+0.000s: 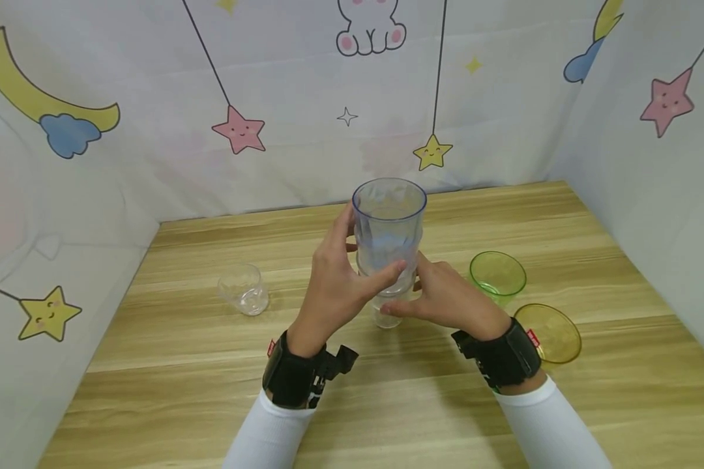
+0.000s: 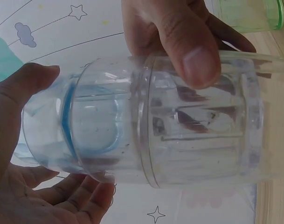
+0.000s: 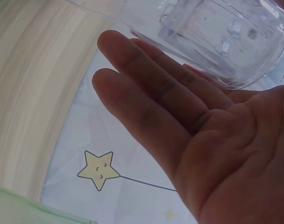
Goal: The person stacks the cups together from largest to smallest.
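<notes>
A tall stack of clear plastic cups [image 1: 387, 244] stands near the middle of the table, the top one rimmed in blue. My left hand [image 1: 343, 273] grips the upper part, thumb across the front and fingers around the far left side. In the left wrist view, a blue-tinted cup [image 2: 97, 121] shows between its thumb and fingers, above a clear cup [image 2: 197, 130]. My right hand [image 1: 452, 296] is at the lower part, thumb across the front. The right wrist view shows its fingers [image 3: 146, 107] nearly straight beside clear plastic. How firmly they touch is unclear.
A small clear cup [image 1: 245, 290] lies tilted on the left of the wooden table [image 1: 182, 365]. To the right are a green cup [image 1: 498, 277] and an amber cup [image 1: 554, 335], partly behind the right wrist. Printed cloth walls [image 1: 305, 176] border the back and sides.
</notes>
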Available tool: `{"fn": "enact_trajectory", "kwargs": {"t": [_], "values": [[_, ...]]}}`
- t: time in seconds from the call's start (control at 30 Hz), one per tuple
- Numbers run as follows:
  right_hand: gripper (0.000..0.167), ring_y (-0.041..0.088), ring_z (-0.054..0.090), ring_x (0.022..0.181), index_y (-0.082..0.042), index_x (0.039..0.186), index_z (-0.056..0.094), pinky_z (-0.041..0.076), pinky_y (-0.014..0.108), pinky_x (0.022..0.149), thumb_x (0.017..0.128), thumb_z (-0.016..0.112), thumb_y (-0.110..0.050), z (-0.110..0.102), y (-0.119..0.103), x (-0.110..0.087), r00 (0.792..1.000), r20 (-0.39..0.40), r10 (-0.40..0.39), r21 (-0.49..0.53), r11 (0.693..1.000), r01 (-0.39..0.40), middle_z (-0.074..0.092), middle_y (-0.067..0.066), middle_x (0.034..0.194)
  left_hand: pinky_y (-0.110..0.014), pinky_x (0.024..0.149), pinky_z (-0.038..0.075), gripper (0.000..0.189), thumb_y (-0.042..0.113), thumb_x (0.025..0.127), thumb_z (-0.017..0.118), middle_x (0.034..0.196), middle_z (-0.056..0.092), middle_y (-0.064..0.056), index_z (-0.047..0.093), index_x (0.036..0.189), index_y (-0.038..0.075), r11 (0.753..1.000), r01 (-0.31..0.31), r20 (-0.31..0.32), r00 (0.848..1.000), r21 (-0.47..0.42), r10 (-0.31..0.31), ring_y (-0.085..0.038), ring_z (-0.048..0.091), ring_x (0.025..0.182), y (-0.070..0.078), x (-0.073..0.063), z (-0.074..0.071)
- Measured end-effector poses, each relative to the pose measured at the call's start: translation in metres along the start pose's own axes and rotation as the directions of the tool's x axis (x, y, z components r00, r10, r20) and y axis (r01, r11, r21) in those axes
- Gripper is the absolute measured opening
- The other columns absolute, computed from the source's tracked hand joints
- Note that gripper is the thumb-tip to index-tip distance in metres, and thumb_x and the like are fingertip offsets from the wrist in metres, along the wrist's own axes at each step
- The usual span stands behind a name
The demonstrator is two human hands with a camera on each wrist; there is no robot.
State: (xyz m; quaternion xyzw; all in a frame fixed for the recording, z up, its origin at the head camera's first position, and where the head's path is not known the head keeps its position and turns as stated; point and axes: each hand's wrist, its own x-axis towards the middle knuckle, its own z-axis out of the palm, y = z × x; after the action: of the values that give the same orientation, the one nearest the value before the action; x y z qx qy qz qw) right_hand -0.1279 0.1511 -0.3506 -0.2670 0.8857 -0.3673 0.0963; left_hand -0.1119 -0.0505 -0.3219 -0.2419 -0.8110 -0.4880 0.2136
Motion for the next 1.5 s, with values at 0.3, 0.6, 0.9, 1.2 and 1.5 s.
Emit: {"fn": "enact_trajectory", "kwargs": {"t": [0.3, 0.6, 0.9, 1.2, 1.5], "values": [[0.096, 0.022, 0.065, 0.108, -0.023, 0.154, 0.03, 0.055, 0.046, 0.087, 0.08, 0.084, -0.051, -0.002, 0.0, -0.003, 0.999, -0.019, -0.027, -0.034, 0.999, 0.026, 0.062, 0.004, 0.133, -0.038, 0.091, 0.051, 0.088, 0.028, 0.076, 0.089, 0.13, 0.047, -0.007, 0.042, 0.148, 0.009, 0.999, 0.03, 0.046, 0.999, -0.031, -0.029, -0.017, 0.047, 0.117, -0.001, -0.005, -0.001], [0.093, 0.029, 0.064, 0.114, -0.019, 0.154, 0.036, 0.054, 0.049, 0.091, 0.08, 0.086, -0.044, -0.009, 0.001, -0.007, 1.0, -0.021, -0.011, -0.027, 1.0, 0.011, 0.06, 0.006, 0.137, -0.039, 0.087, 0.051, 0.091, 0.028, 0.075, 0.09, 0.128, 0.045, -0.005, 0.039, 0.149, 0.013, 0.996, 0.077, 0.093, 0.993, -0.05, -0.073, -0.016, 0.046, 0.115, -0.007, -0.007, 0.003], [0.088, 0.045, 0.061, 0.117, -0.003, 0.15, 0.042, 0.053, 0.054, 0.091, 0.082, 0.086, -0.039, -0.019, -0.005, -0.013, 0.999, -0.02, 0.05, -0.081, 0.995, -0.051, 0.058, 0.021, 0.138, -0.044, 0.098, 0.049, 0.095, 0.02, 0.077, 0.09, 0.136, 0.054, -0.002, 0.029, 0.15, 0.019, 0.969, 0.154, 0.169, 0.978, -0.194, -0.122, -0.017, 0.056, 0.12, -0.015, -0.008, 0.008], [0.091, 0.044, 0.052, 0.129, 0.0, 0.149, 0.044, 0.044, 0.059, 0.101, 0.08, 0.086, -0.042, -0.029, -0.009, -0.018, 0.995, -0.047, 0.086, -0.156, 0.983, -0.093, 0.053, 0.022, 0.143, -0.044, 0.101, 0.046, 0.093, 0.019, 0.076, 0.09, 0.135, 0.055, 0.0, 0.026, 0.144, 0.023, 0.953, 0.222, 0.214, 0.961, -0.208, -0.177, -0.017, 0.057, 0.12, -0.017, -0.01, 0.008], [0.094, 0.046, 0.042, 0.136, 0.006, 0.148, 0.041, 0.037, 0.061, 0.107, 0.083, 0.081, -0.049, -0.036, -0.008, -0.022, 0.989, -0.055, 0.14, -0.197, 0.969, -0.148, 0.045, 0.027, 0.148, -0.045, 0.102, 0.045, 0.103, 0.024, 0.073, 0.093, 0.139, 0.051, 0.001, 0.022, 0.148, 0.028, 0.96, 0.21, 0.239, 0.957, -0.188, -0.163, -0.017, 0.054, 0.123, -0.02, -0.011, 0.007]]}}
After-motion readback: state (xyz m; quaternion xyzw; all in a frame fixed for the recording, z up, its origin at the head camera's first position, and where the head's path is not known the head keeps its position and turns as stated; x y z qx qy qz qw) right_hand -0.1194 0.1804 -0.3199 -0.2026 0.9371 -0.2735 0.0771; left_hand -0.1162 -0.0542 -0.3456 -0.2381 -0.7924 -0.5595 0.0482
